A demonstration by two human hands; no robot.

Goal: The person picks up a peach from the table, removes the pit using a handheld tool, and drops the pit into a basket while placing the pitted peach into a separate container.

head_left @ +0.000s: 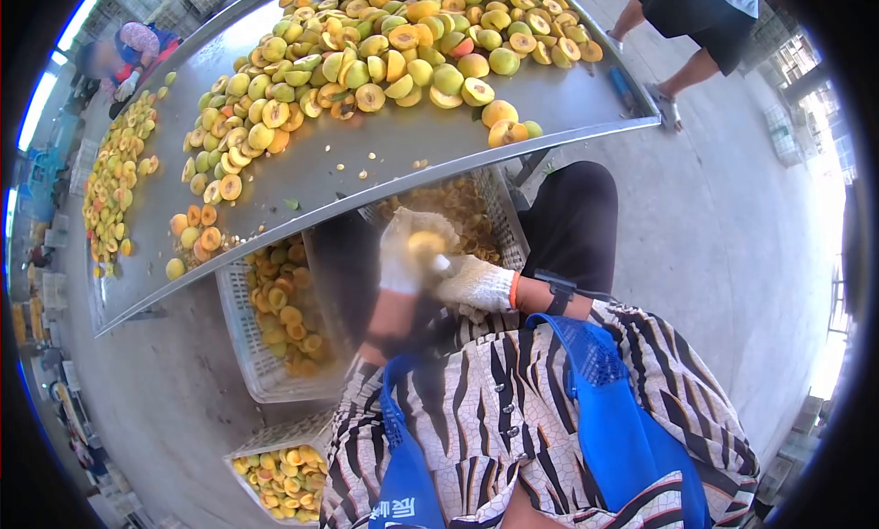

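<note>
My left hand point(400, 250), in a white knitted glove, is closed around a yellow peach point(426, 242) in front of my body. Close against it, the fingers of my right hand point(476, 284) are bent inward, also in a white glove with an orange cuff. Something small and white point(441, 263) shows where the two hands meet; blur hides whether it is a tool or a fingertip. Just beyond the hands, under the table edge, is a crate point(509, 220) of brownish-yellow pieces.
A metal table point(385, 149) bears a large heap of halved peaches point(394, 48). White crates of peaches stand at left point(240, 332) and lower left point(275, 435). A blue-handled object point(622, 88) lies near the table's right corner. One person point(137, 53) is at far left; another person point(705, 21) stands at upper right.
</note>
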